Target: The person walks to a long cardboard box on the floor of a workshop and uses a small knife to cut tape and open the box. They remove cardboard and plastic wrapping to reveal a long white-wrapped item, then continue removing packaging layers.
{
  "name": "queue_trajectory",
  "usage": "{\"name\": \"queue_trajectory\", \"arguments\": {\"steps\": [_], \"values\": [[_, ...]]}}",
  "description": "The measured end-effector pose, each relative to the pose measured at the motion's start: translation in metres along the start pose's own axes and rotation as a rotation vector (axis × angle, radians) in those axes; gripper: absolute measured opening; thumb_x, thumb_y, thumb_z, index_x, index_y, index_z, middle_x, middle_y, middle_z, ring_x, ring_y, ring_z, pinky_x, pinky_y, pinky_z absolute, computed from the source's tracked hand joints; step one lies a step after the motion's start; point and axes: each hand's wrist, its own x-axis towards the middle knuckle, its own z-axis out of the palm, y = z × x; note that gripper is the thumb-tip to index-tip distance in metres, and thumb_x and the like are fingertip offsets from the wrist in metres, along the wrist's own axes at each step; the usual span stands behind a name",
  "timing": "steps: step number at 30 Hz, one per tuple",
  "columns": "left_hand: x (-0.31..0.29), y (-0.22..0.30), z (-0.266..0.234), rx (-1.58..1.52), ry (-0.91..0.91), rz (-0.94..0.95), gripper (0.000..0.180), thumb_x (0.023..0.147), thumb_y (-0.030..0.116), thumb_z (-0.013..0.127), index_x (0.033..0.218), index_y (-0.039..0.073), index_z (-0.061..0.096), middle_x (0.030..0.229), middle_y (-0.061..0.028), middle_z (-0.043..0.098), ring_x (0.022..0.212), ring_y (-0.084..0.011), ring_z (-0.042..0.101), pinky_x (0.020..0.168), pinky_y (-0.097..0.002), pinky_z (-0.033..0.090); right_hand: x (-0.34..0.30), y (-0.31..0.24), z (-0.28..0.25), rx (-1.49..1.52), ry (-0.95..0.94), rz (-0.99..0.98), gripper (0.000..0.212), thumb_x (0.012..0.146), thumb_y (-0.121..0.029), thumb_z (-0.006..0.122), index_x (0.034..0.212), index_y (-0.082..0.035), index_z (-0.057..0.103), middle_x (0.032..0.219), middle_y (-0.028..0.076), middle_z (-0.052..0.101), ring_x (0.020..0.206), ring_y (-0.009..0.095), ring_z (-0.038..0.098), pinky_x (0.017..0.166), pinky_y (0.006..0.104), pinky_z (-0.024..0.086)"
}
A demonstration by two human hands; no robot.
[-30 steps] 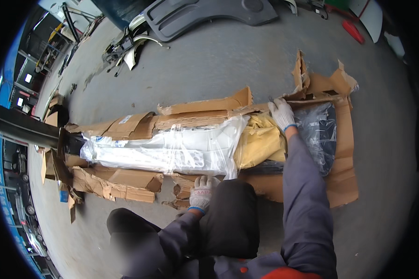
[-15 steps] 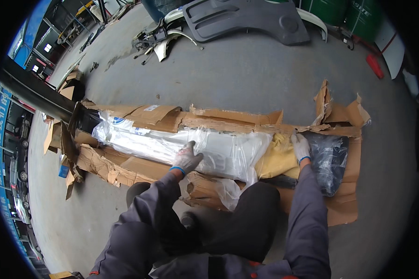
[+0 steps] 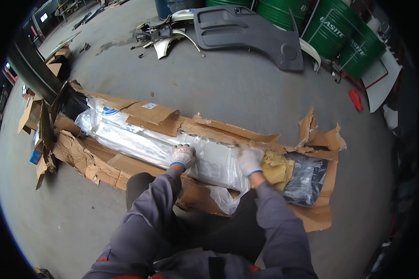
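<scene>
A long, torn cardboard box (image 3: 125, 175) lies open on the floor before my knees. Inside it is a long pale part wrapped in clear plastic film (image 3: 214, 160). My left hand (image 3: 183, 156), in a white knit glove, is on the middle of the wrapping with its fingers curled into the film. My right hand (image 3: 249, 162), gloved alike, is over the right end of the film; motion smears its fingers. Just right of it lies a crumpled yellow sheet (image 3: 277, 169), and beyond that a black part in clear plastic (image 3: 307, 179).
Torn flaps (image 3: 319, 135) rise at the box's right end. A dark post (image 3: 35, 69) stands at its left end by cardboard scraps (image 3: 30, 114). A dark grey panel (image 3: 246, 35) and removed car parts (image 3: 160, 39) lie beyond, with green drums (image 3: 330, 30) and a red object (image 3: 355, 100) farther right.
My right hand has moved left from the yellow sheet onto the clear film. My left hand has curled its fingers in. The whole view has turned and shifted.
</scene>
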Motion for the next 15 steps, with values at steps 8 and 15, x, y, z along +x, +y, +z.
{"name": "queue_trajectory", "arguments": {"steps": [8, 15], "values": [[-0.008, -0.049, -0.035, -0.147, 0.068, -0.206, 0.047, 0.088, 0.036, 0.062, 0.128, 0.010, 0.066, 0.136, -0.0162, 0.061, 0.130, -0.0368, 0.056, 0.108, -0.0522, 0.041, 0.052, -0.125, 0.093, -0.385, -0.254, -0.285, 0.027, 0.094, -0.024, 0.053, 0.104, -0.008, 0.072, 0.100, 0.022, 0.074, 0.091, 0.037, 0.073, 0.079, 0.0507, 0.057], [-0.001, -0.077, -0.028, -0.329, 0.125, -0.165, 0.045, 0.088, 0.031, 0.059, 0.126, 0.008, 0.068, 0.127, -0.0228, 0.066, 0.120, -0.0366, 0.063, 0.103, -0.0444, 0.049, 0.029, -0.104, 0.088, -0.716, -0.324, -0.473, 0.016, 0.085, -0.014, 0.061, 0.085, -0.009, 0.077, 0.086, 0.015, 0.076, 0.083, 0.033, 0.076, 0.068, 0.0483, 0.058]]}}
